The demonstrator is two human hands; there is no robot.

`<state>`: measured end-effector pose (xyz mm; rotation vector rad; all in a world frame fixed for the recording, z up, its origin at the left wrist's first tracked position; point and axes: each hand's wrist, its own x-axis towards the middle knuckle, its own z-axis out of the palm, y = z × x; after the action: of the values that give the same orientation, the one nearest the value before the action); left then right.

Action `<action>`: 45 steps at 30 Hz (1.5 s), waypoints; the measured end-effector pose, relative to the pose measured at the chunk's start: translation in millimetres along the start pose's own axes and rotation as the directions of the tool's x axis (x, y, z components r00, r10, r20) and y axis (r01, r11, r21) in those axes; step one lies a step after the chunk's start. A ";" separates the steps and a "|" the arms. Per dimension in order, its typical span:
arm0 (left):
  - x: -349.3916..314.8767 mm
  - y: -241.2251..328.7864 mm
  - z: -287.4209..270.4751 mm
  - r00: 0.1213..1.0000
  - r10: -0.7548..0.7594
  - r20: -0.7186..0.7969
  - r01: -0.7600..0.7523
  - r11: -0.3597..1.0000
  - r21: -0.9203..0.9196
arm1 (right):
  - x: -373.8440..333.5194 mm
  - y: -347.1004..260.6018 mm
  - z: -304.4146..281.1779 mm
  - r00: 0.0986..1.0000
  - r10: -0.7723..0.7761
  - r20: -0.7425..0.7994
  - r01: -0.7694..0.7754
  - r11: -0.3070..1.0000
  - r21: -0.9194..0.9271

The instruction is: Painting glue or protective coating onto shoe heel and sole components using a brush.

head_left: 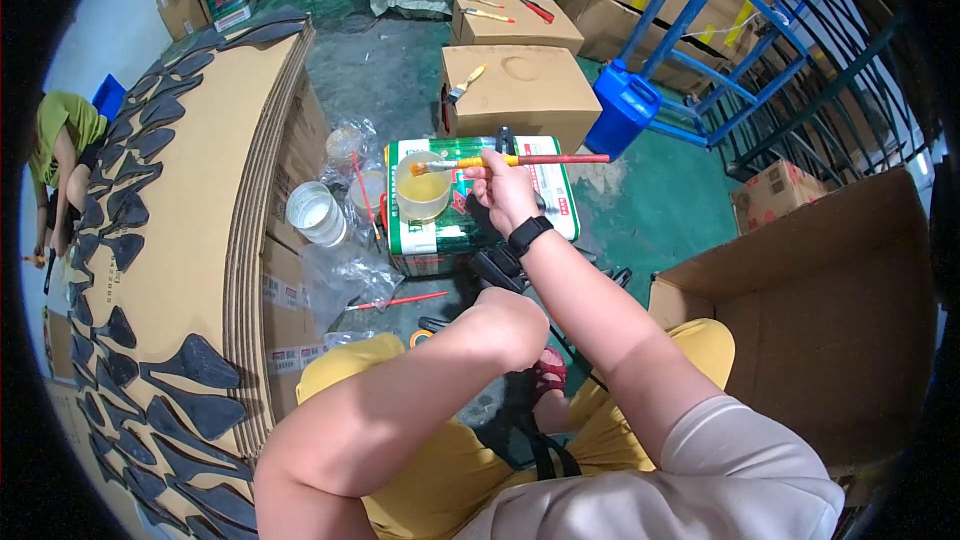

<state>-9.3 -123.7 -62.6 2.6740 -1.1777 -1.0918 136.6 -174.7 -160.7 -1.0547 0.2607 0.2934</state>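
My right hand [503, 192], a dark watch at its wrist, is closed around the red and yellow handle of a paintbrush [540, 160]. The brush lies nearly level, its bristles to the left over the rim of a translucent tub [422, 202] with yellowish liquid. That tub stands on a green and white carton [540, 202]. My left hand [512, 325] is bent down in front of the carton, and its fingers are hidden. Left of the carton are another clear tub [318, 215], crumpled plastic bags [350, 275] and a thin red-handled brush [400, 301] low down.
Flat, dark curved pieces [205, 362] cover a tall cardboard stack [200, 240] at left; a person [70, 140] works beyond it. Ahead are cardboard boxes [520, 90] with brushes on top, a blue jug [625, 105] and a blue trolley [690, 40]. An open carton [800, 340] stands at right.
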 end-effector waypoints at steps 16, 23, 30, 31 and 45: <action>0.0 -37.7 -2.6 0.993 -0.115 -0.015 0.112 0.983 -0.147 | -26.4 -69.5 -130.6 0.960 -0.278 -0.018 0.264 0.928 -0.262; 10.0 -49.3 -9.9 0.988 -0.146 0.045 0.151 0.977 -0.151 | -25.0 -41.3 -142.8 0.902 -0.376 0.213 0.391 0.502 -0.771; 7.0 -55.9 -9.0 0.989 -0.145 0.016 0.145 0.963 -0.226 | -61.2 -30.7 -141.2 0.903 -0.280 0.325 0.422 0.438 -0.794; 6.0 -56.0 -9.1 0.989 -0.144 0.018 0.144 0.963 -0.226 | -57.8 -34.9 -138.2 0.905 -0.314 0.288 0.413 0.485 -0.771; 2.2 -67.8 -5.4 0.988 -0.152 -0.014 0.142 0.949 -0.281 | -66.3 -23.5 -137.2 0.876 -0.378 0.299 0.441 0.380 -0.813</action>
<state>38.3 -78.0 -79.0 2.5792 -0.7603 -1.1282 73.7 -313.7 -183.0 -2.0957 -0.2843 -0.0381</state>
